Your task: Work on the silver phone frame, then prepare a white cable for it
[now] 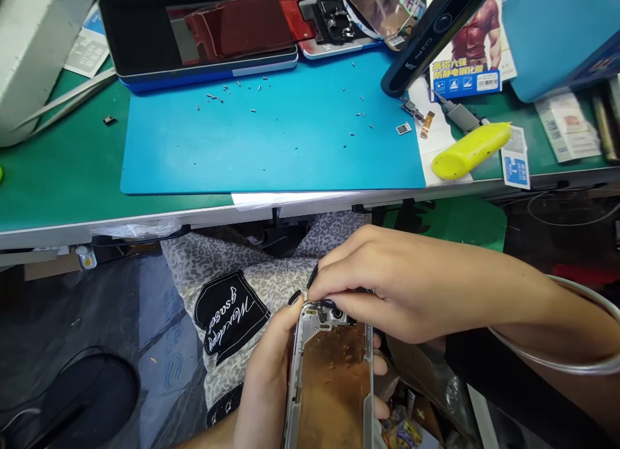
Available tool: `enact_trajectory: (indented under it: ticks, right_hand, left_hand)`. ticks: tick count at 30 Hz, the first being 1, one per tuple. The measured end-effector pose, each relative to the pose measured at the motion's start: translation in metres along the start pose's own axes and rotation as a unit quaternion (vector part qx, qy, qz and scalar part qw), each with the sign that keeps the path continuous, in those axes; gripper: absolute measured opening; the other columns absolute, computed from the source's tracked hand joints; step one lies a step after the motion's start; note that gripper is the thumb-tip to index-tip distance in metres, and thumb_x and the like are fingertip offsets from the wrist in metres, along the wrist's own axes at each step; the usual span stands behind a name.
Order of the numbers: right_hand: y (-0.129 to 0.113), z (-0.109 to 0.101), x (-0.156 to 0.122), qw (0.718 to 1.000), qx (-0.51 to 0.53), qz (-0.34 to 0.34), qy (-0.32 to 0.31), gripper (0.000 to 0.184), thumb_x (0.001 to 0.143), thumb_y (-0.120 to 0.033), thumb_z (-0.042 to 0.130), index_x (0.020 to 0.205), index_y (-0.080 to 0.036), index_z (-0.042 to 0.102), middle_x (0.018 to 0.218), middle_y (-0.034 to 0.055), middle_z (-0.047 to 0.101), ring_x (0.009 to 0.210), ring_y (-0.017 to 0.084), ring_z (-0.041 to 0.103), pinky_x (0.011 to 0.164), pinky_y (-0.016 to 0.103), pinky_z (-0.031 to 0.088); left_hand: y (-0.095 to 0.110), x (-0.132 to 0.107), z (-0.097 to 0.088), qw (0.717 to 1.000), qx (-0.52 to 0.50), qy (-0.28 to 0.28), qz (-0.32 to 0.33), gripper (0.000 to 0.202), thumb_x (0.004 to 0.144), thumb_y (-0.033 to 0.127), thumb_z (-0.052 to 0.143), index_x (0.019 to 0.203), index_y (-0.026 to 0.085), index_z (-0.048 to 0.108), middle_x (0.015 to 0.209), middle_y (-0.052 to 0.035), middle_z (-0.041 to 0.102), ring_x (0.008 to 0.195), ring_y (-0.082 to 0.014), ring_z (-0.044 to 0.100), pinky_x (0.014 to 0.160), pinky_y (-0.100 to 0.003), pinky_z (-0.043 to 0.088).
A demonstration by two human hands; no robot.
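My left hand [264, 378] is wrapped round an opened phone frame [332, 378] with a copper-coloured inner plate, held over my lap below the bench edge. My right hand [392, 287] reaches across from the right, its fingertips pinched together at the camera module area [334, 314] at the top of the frame. What the fingertips pinch is too small to make out. A blue work mat [271, 139] on the green bench carries several tiny loose screws [217, 99].
A dark tray with a red phone back [203, 35] sits at the back. A yellow tool [469, 150], small parts [411, 116], a packaging card [472, 48] and tweezers [68, 100] lie on the bench. A black stool [90, 400] stands lower left.
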State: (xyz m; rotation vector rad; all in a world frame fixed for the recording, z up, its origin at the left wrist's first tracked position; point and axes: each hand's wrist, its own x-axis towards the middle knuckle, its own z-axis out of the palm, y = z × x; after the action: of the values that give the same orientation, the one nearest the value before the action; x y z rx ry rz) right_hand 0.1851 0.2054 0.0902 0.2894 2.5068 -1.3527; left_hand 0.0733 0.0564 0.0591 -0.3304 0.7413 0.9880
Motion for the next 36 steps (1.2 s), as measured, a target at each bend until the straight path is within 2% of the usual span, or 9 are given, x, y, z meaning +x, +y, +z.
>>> enact_trajectory:
  ticks: [4, 6, 8, 12, 16, 22, 27, 32, 36]
  right_hand:
    - [-0.008, 0.0, 0.002, 0.99, -0.131, 0.035, -0.039, 0.006, 0.076, -0.011, 0.07, 0.072, -0.015, 0.068, 0.066, 0.0012, 0.065, 0.058, 0.014, 0.052, 0.056, 0.027, 0.032]
    - [-0.01, -0.001, 0.003, 0.985, -0.165, 0.031, -0.049, 0.009, 0.071, -0.016, 0.076, 0.07, -0.015, 0.068, 0.065, 0.0019, 0.064, 0.056, 0.014, 0.049, 0.053, 0.027, 0.028]
    - [-0.01, -0.004, 0.004, 0.988, -0.144, 0.02, -0.052, 0.009, 0.077, -0.015, 0.071, 0.07, -0.015, 0.067, 0.065, 0.0019, 0.063, 0.057, 0.013, 0.049, 0.053, 0.026, 0.027]
    - [-0.007, -0.008, 0.007, 0.996, -0.073, 0.017, -0.048, 0.022, 0.088, -0.008, 0.054, 0.072, -0.015, 0.067, 0.067, 0.0017, 0.063, 0.063, 0.013, 0.053, 0.059, 0.026, 0.033]
    - [-0.007, -0.009, 0.009, 0.998, -0.052, 0.015, -0.045, 0.02, 0.086, -0.005, 0.056, 0.073, -0.014, 0.067, 0.07, 0.0018, 0.065, 0.065, 0.012, 0.054, 0.062, 0.025, 0.035]
    - [-0.004, -0.011, 0.009, 0.999, 0.008, 0.01, -0.038, 0.022, 0.085, 0.0, 0.055, 0.081, -0.014, 0.072, 0.076, 0.0004, 0.069, 0.069, 0.011, 0.058, 0.066, 0.025, 0.036]
    - [0.003, -0.008, 0.008, 0.998, 0.059, 0.005, -0.023, 0.022, 0.084, -0.001, 0.056, 0.084, -0.012, 0.074, 0.076, 0.0004, 0.071, 0.067, 0.008, 0.059, 0.063, 0.023, 0.036]
    - [0.007, -0.007, 0.009, 0.995, 0.09, -0.01, -0.035, 0.02, 0.082, -0.001, 0.057, 0.084, -0.011, 0.074, 0.073, 0.0, 0.07, 0.063, 0.007, 0.056, 0.06, 0.021, 0.035]
    - [0.004, -0.006, 0.009, 0.997, 0.069, 0.017, -0.034, 0.014, 0.081, -0.005, 0.061, 0.081, -0.013, 0.073, 0.073, -0.0014, 0.069, 0.063, 0.007, 0.055, 0.062, 0.021, 0.037]
  left_hand:
    - [-0.003, 0.0, -0.004, 1.0, -0.002, -0.004, -0.016, 0.036, 0.093, 0.044, 0.05, 0.107, 0.014, 0.066, 0.099, -0.0093, 0.072, 0.095, -0.0257, 0.069, 0.079, -0.041, 0.058]
    - [-0.003, 0.0, -0.005, 1.0, -0.001, -0.006, -0.016, 0.038, 0.094, 0.044, 0.047, 0.102, 0.014, 0.069, 0.092, -0.0091, 0.074, 0.095, -0.0289, 0.07, 0.079, -0.042, 0.058]
    - [-0.003, 0.0, -0.005, 1.0, 0.001, -0.007, -0.013, 0.039, 0.094, 0.045, 0.048, 0.1, 0.013, 0.069, 0.089, -0.0087, 0.074, 0.094, -0.0293, 0.07, 0.078, -0.042, 0.058]
    - [0.0, -0.001, -0.003, 1.0, 0.006, -0.002, 0.004, 0.036, 0.092, 0.045, 0.055, 0.107, 0.014, 0.064, 0.1, -0.0071, 0.07, 0.088, -0.0208, 0.068, 0.078, -0.039, 0.057]
    - [0.0, -0.002, -0.003, 1.0, 0.008, 0.012, 0.018, 0.032, 0.091, 0.041, 0.058, 0.109, 0.015, 0.062, 0.107, -0.0065, 0.067, 0.09, -0.0191, 0.066, 0.078, -0.039, 0.057]
    - [0.0, 0.0, -0.006, 0.999, 0.02, 0.032, 0.029, 0.022, 0.091, 0.035, 0.059, 0.095, 0.014, 0.067, 0.096, -0.0036, 0.072, 0.089, -0.0198, 0.068, 0.083, -0.039, 0.056]
    - [0.0, 0.001, -0.006, 0.999, 0.024, 0.017, 0.022, 0.03, 0.091, 0.039, 0.059, 0.107, 0.015, 0.063, 0.107, -0.0061, 0.067, 0.093, -0.0203, 0.066, 0.081, -0.04, 0.056]
    - [-0.001, -0.001, -0.006, 1.0, 0.028, -0.004, 0.007, 0.034, 0.091, 0.041, 0.058, 0.113, 0.016, 0.06, 0.111, -0.007, 0.064, 0.094, -0.0208, 0.064, 0.08, -0.04, 0.056]
    - [0.0, -0.001, -0.006, 1.0, 0.03, -0.008, 0.006, 0.035, 0.091, 0.04, 0.059, 0.116, 0.016, 0.059, 0.114, -0.0077, 0.063, 0.096, -0.0213, 0.064, 0.081, -0.041, 0.056]
